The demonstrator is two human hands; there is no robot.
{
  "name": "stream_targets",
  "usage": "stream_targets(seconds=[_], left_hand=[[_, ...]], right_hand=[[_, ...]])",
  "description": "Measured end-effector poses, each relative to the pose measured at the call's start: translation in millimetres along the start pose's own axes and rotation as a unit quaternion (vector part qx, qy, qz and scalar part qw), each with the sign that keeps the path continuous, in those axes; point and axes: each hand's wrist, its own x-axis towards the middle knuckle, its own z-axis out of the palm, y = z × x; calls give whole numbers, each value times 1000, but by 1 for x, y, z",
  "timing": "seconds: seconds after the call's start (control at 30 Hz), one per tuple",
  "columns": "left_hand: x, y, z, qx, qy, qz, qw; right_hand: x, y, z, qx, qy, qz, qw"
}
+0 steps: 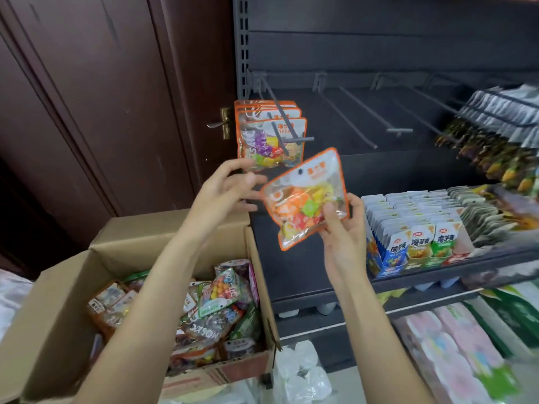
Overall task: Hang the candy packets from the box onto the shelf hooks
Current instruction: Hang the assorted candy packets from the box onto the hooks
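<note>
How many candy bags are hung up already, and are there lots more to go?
A few orange-edged packets already hang on the leftmost hook. The right hand holds another candy packet below that hook; the left hand hovers open beside it. Many packets remain in the cardboard box, and neighbouring hooks are bare.

I see the cardboard box (73,287) low on the left, full of packets, with the door (87,112) behind it. The shelf unit (379,39) stands to the right; hung packets (271,135) sit on its leftmost hook (280,126), a held packet (306,199) just below them.
</note>
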Motion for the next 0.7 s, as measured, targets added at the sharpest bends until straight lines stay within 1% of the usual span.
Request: stream_targets(seconds=[0.07, 0.1, 0.17, 0.23, 0.4, 0.5, 0.6, 0.7], left_hand=[[-6, -5, 6, 33, -32, 29, 999], [-7, -6, 11, 58, -24, 48, 997], [-5, -3, 21, 89, 21, 87, 992], [-2, 0, 25, 90, 68, 115, 987], [4, -1, 22, 128, 142, 131, 973], [4, -1, 26, 142, 160, 163, 963], [6, -5, 27, 225, 161, 212, 937], [6, -10, 27, 237, 169, 212, 933]], right_hand=[[-3, 3, -1, 40, 12, 9, 999], [-3, 5, 1, 43, 11, 12, 999], [-4, 6, 7, 39, 16, 16, 999], [-3, 6, 14, 28, 16, 11, 999], [-1, 0, 23, -30, 6, -20, 999], [0, 0, 25, -50, 5, -32, 998], [-1, 0, 24, -79, -11, -55, 995], [-2, 1, 22, -103, -21, -70, 992]])
